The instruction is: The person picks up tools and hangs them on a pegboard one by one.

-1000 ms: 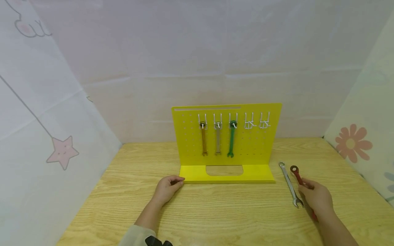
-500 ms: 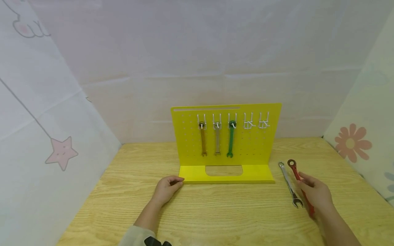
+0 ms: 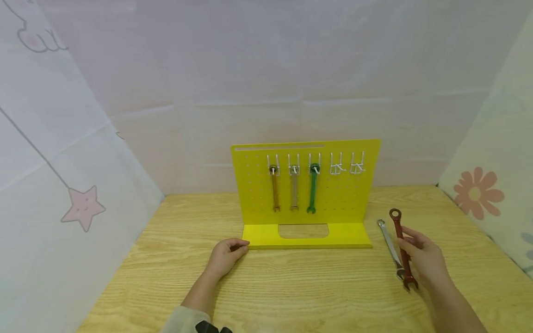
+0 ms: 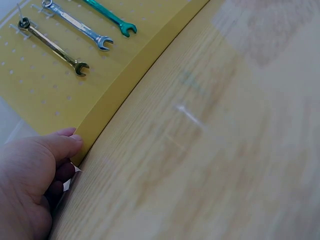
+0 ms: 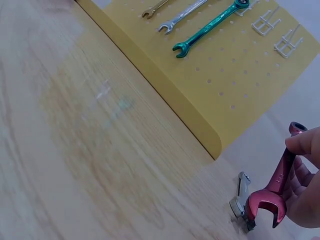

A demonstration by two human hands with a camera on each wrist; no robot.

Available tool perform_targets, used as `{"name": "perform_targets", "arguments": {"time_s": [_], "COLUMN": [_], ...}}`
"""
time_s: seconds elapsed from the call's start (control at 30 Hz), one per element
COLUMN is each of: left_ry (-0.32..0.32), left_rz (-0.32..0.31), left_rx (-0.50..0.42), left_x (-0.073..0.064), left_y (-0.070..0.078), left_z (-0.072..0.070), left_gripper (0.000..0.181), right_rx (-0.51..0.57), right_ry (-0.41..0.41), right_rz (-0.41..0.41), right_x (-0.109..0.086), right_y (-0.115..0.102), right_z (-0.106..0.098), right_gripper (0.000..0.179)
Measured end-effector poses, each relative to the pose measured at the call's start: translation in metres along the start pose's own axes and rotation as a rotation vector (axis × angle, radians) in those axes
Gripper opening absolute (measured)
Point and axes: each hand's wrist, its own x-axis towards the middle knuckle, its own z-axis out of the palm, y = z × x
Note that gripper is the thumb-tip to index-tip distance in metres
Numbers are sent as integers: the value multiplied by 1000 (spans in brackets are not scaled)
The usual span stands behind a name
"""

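My right hand (image 3: 428,260) pinches a red combination wrench (image 3: 401,240) by its shaft, ring end pointing away and open-jawed end toward me. In the right wrist view the red wrench (image 5: 278,186) overlaps a silver wrench (image 5: 241,195) lying on the table. My left hand (image 3: 224,257) holds the front left corner of the yellow pegboard stand (image 3: 350,233). Thumb and fingers sit around that corner's lip in the left wrist view. On the board hang a gold wrench (image 3: 275,192), a second silver wrench (image 3: 294,192) and a green wrench (image 3: 313,189).
Two white wire hooks, the left one (image 3: 336,166) and the right one (image 3: 357,165), hold nothing on the board's right side. A wooden table (image 3: 291,291) bears everything. Printed cloth walls (image 3: 200,92) enclose its back and sides.
My right hand has lifted the red wrench and turned it more upright in view, shifting its lower end left across the silver wrench. My left hand stays at the stand's corner.
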Motion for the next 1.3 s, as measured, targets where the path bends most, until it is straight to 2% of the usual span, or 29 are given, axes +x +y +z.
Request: {"name": "perform_targets", "arguments": {"time_s": [0.27, 0.57, 0.87, 1.3], "left_ry": [-3, -3, -8, 3], "left_rz": [-3, -3, 2, 3], "left_rx": [3, -1, -13, 9], "left_x": [-1, -1, -1, -2], "left_y": [0, 0, 0, 1], "left_z": [0, 0, 0, 0], "left_gripper": [12, 12, 12, 12], "right_rx": [25, 63, 54, 81], "right_ry": [-14, -23, -46, -75], "right_rz": [-8, -57, -101, -179], "right_x": [0, 2, 3, 8], "right_y": [-7, -14, -25, -43], "right_z": [7, 16, 26, 41], "right_gripper": [56, 58, 62, 58]}}
